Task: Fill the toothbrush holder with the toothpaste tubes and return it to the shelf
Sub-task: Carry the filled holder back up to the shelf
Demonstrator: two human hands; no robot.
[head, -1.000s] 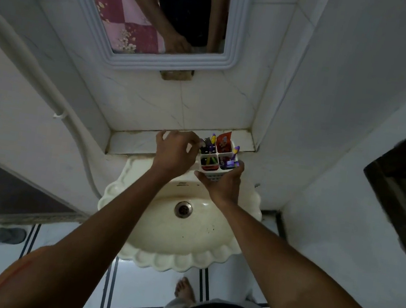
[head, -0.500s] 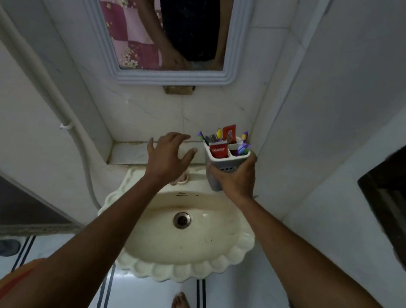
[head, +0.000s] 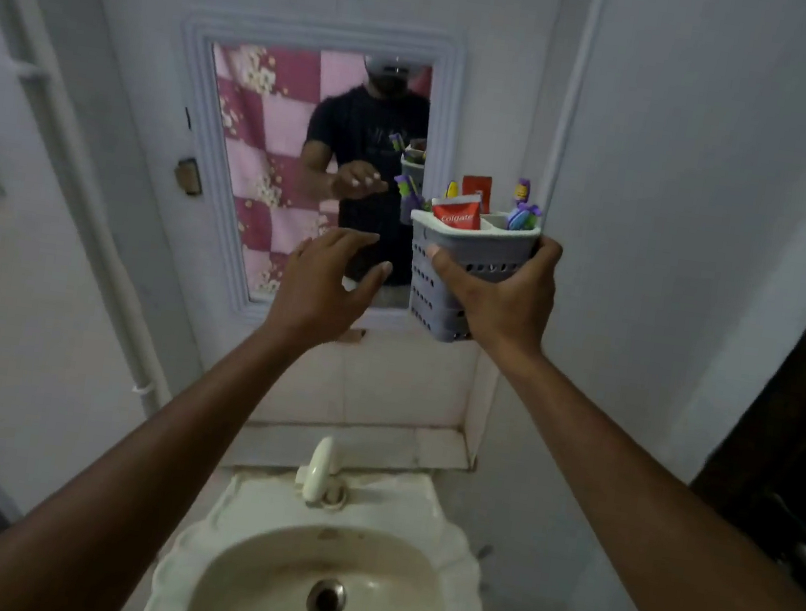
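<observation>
My right hand [head: 504,298] grips the grey perforated toothbrush holder [head: 469,250] from its right side and holds it upright in front of the mirror's lower right corner. A red toothpaste tube [head: 456,215] stands in its front left compartment, another red tube [head: 477,189] behind it. Purple and yellow toothbrushes [head: 521,208] stick out of the right compartments. My left hand [head: 326,285] hovers just left of the holder, fingers spread, holding nothing and not touching it.
A white-framed mirror [head: 214,167] hangs on the tiled wall. Below it runs a narrow tiled ledge [head: 423,449] above the cream scalloped sink [head: 455,553] with its tap [head: 320,474]. A pipe [head: 95,213] runs down the left wall. A dark doorway [head: 797,408] is at right.
My right hand has raised the holder from the ledge over the sink up to mirror height. My left hand let go of it and rose alongside. The view has tilted upward.
</observation>
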